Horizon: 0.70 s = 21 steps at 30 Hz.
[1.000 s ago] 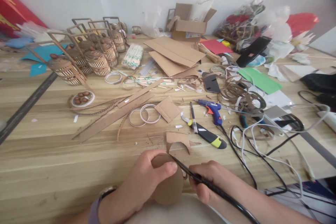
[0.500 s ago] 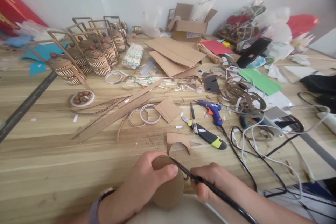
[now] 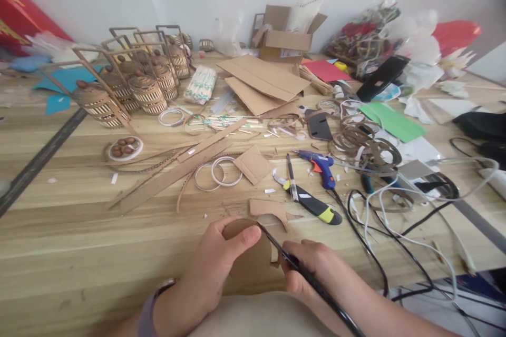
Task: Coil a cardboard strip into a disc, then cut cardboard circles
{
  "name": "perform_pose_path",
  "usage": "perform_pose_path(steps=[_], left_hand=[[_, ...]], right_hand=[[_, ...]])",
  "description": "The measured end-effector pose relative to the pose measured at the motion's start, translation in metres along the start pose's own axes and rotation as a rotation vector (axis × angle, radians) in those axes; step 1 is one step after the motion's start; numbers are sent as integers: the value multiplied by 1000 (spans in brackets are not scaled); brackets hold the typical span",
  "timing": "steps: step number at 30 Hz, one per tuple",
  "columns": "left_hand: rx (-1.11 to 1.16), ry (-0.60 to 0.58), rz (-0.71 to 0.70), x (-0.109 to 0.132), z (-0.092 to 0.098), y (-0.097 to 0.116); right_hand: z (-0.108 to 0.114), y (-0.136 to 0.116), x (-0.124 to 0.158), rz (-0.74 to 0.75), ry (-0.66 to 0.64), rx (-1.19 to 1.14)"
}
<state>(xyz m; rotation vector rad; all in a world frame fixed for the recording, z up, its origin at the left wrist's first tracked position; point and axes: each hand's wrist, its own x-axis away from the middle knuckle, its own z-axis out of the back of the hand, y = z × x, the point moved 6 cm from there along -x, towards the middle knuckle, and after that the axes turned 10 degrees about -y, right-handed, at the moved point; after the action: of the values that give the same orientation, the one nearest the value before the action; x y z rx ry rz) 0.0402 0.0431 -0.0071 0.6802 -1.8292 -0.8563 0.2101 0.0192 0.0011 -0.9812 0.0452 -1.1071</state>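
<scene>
A rounded piece of brown cardboard [image 3: 253,260] is in my left hand [image 3: 215,258], its thumb on the top face and its fingers wrapped behind the far edge. My right hand [image 3: 312,268] is closed around a long black tool [image 3: 290,260] with a thin, dark, blade-like front end. That end lies against the cardboard's upper right edge, close to my left thumb. A narrow cardboard strip [image 3: 274,254] curls off the edge beside my right fingers. Whether the tool has a second blade is hidden. Just beyond lies a cardboard offcut [image 3: 269,208] with a curved cutout.
A glue gun [image 3: 322,166], a pen [image 3: 291,176] and a black-and-yellow knife [image 3: 316,205] lie ahead to the right, near tangled cables [image 3: 371,242]. Tape rings [image 3: 226,171] and cardboard strips [image 3: 169,184] are ahead to the left. Small lanterns [image 3: 148,95] stand at the back left.
Both hands, the cardboard and the black tool have moved slightly away from my body. The curled strip at the cardboard's right edge shows more. The offcut ahead has shifted a little.
</scene>
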Motion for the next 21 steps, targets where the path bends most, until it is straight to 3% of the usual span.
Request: perform_pose_path(steps=[3,11,21], left_hand=[[-87,72,6,0,3,-1],[-177,29,-21,2,1,6],[-191,79,32,2,4,-1]], right_hand=[[-2,-4,-1,12,-48,-26],[11,-14,1,23,-140,-186],[10,-14,0,33,-138,-212]])
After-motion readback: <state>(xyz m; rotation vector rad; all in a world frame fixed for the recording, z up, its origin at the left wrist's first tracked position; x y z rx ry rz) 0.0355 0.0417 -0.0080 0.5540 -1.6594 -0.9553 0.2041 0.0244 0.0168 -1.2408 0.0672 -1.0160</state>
